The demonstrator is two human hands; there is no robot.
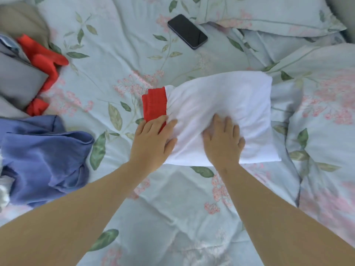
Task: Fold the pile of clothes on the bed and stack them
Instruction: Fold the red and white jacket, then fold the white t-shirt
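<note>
A folded white garment [226, 104] with a red ribbed trim [154, 104] at its left end lies in the middle of the bed [107, 73]. My left hand [151, 140] lies flat on its left edge, fingers straight across the red trim and the white cloth. My right hand [222, 141] presses flat on the white cloth near its front edge. At the left lies a crumpled blue garment [44, 160]. Behind it sit a red garment [44, 62], a grey garment [17, 81] and a beige one [21, 20], unfolded.
A black phone [187, 31] lies face up on the floral bedding at the back. Pillows [269, 12] in the same floral fabric fill the back right, and a rumpled duvet [322, 112] rises at the right.
</note>
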